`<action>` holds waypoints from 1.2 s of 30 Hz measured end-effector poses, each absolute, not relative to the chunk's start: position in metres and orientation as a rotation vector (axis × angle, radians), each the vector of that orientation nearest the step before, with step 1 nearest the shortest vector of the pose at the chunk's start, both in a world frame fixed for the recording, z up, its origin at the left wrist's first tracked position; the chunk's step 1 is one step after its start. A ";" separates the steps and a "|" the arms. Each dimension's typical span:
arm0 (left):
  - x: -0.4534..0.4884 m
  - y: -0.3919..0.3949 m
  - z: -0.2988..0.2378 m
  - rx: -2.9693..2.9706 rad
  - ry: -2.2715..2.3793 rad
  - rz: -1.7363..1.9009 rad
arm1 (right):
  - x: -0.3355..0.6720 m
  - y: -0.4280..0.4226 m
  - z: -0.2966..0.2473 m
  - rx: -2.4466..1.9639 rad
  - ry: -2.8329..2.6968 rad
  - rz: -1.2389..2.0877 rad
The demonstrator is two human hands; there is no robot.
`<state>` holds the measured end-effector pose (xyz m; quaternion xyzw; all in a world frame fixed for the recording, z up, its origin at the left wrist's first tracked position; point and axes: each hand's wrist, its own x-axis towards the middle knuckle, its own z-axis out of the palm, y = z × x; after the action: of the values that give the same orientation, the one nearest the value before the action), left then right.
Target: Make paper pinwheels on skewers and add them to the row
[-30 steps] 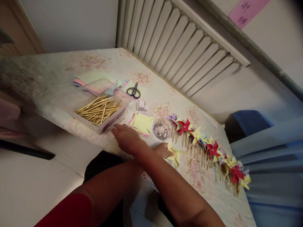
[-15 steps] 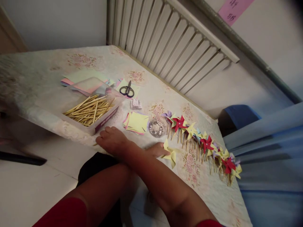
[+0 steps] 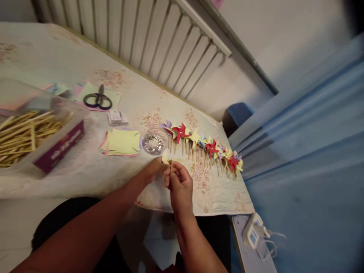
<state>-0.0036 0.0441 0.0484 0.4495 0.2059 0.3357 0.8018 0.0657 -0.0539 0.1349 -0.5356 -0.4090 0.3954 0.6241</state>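
Observation:
My left hand (image 3: 153,169) pinches a yellow paper pinwheel (image 3: 165,157), most of it hidden behind my fingers. A short length of wooden stick (image 3: 171,167) shows upright between the fingertips of my right hand (image 3: 182,184), close against the pinwheel. Both hands meet over the table's front part. Just beyond them sits a round clear dish (image 3: 154,142) of small shiny metal pieces. To its left lies a stack of cut yellow and pink paper squares (image 3: 123,141). Several pinwheels on sticks (image 3: 210,148) lie in a row to the right.
A clear plastic box (image 3: 61,149) full of wooden sticks (image 3: 31,132) stands at the left. Black-handled scissors (image 3: 98,100) rest on paper, near a small white box (image 3: 116,118). Metal bars (image 3: 148,41) line the table's back edge. A white power strip (image 3: 252,230) is at lower right.
My right hand has moved from beside the stick box to my left hand, bringing a stick to the pinwheel. My arms have uncrossed. The view has shifted right and closer.

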 end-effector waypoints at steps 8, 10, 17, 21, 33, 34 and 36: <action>0.016 0.059 0.054 0.863 0.531 0.727 | 0.105 -0.046 0.146 -1.226 -0.556 0.898; 0.015 0.059 0.053 0.862 0.517 0.719 | 0.106 -0.045 0.147 -1.232 -0.542 0.895; 0.015 0.059 0.054 0.849 0.536 0.712 | 0.106 -0.042 0.148 -1.282 -0.517 0.874; 0.015 0.059 0.054 0.841 0.560 0.718 | 0.107 -0.042 0.148 -1.310 -0.506 0.853; 0.014 0.060 0.055 0.799 0.539 0.705 | 0.116 -0.043 0.142 -1.313 -0.461 0.842; 0.014 0.060 0.055 0.800 0.540 0.704 | 0.116 -0.042 0.142 -1.315 -0.458 0.841; 0.013 0.060 0.054 0.800 0.552 0.703 | 0.116 -0.042 0.143 -1.316 -0.453 0.841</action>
<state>0.0134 0.0601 0.0544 0.3764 0.2597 0.3306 0.8256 0.1156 -0.0423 0.1430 -0.5880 -0.2022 0.3757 0.6872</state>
